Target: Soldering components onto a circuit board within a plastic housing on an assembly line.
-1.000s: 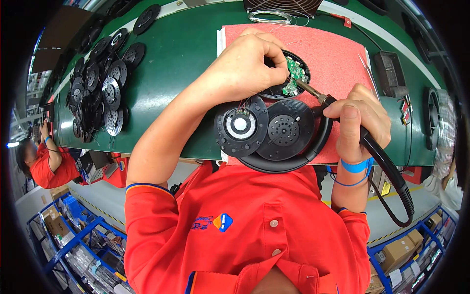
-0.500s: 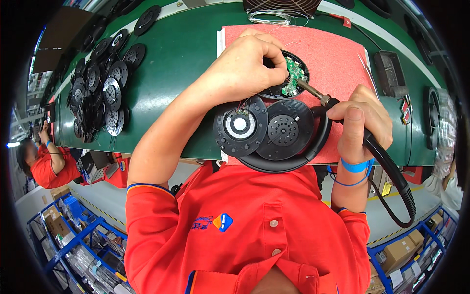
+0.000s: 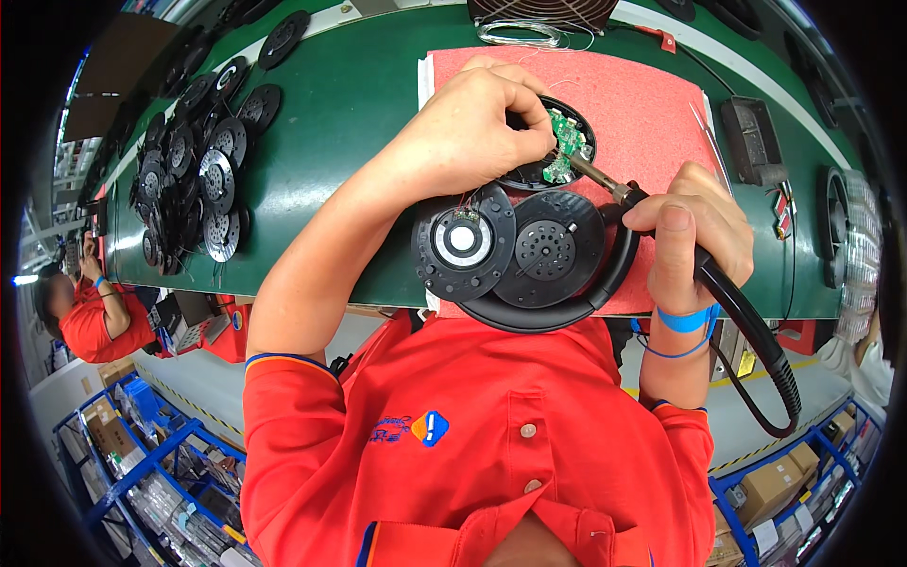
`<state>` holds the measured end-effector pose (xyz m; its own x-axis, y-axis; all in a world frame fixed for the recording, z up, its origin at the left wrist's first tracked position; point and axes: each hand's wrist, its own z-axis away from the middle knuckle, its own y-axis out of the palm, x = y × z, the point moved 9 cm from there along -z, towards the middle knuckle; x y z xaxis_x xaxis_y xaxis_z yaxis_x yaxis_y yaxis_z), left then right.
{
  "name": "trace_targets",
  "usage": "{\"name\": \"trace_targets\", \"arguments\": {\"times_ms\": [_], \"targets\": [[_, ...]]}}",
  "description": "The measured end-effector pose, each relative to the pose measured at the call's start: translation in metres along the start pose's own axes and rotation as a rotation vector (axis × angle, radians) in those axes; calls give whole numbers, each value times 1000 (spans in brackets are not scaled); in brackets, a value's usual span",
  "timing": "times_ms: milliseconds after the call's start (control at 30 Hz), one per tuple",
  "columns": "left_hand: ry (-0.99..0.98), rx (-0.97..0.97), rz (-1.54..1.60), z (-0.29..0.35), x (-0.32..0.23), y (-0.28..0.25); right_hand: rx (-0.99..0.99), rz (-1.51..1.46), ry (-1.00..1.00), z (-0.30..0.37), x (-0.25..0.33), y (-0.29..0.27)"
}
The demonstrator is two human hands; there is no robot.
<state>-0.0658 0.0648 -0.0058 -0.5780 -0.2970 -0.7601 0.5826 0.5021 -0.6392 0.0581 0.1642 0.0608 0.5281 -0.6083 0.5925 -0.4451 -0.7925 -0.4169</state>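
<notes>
My left hand (image 3: 477, 132) is closed in a pinch at the left side of a green circuit board (image 3: 569, 134). Whatever its fingertips hold is hidden. The board sits inside a round black headphone ear cup (image 3: 591, 163). Gripped in my right hand (image 3: 704, 231) is a soldering iron (image 3: 605, 180), its tip at the board's lower edge, near my left fingertips. Closer to me lie a black speaker plate with a white ring (image 3: 436, 260) and a perforated black disc (image 3: 548, 251), partly over the curved black headband (image 3: 553, 319).
A pink mat (image 3: 652, 113) lies under the work on the green table (image 3: 331, 104). Many black speaker plates (image 3: 179, 151) are heaped at the left. Solder wire (image 3: 520, 36) lies coiled at the back. A dark tray (image 3: 753, 142) and tweezers (image 3: 710, 142) are at the right. Another person (image 3: 99, 317) sits far left.
My right hand and the soldering iron have shifted slightly left, bringing the tip nearer my left fingertips. My left hand stays almost where it was.
</notes>
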Motion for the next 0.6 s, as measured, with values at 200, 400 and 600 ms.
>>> {"name": "trace_targets", "arguments": {"times_ms": [200,400,600], "targets": [[-7,-8,-4,0,1,0,-7,33,41,1,1,3],[9,-40,15,0,0,0,17,50,18,1,2,5],[28,-72,28,-1,0,-1,31,31,-38,0,4,5]]}}
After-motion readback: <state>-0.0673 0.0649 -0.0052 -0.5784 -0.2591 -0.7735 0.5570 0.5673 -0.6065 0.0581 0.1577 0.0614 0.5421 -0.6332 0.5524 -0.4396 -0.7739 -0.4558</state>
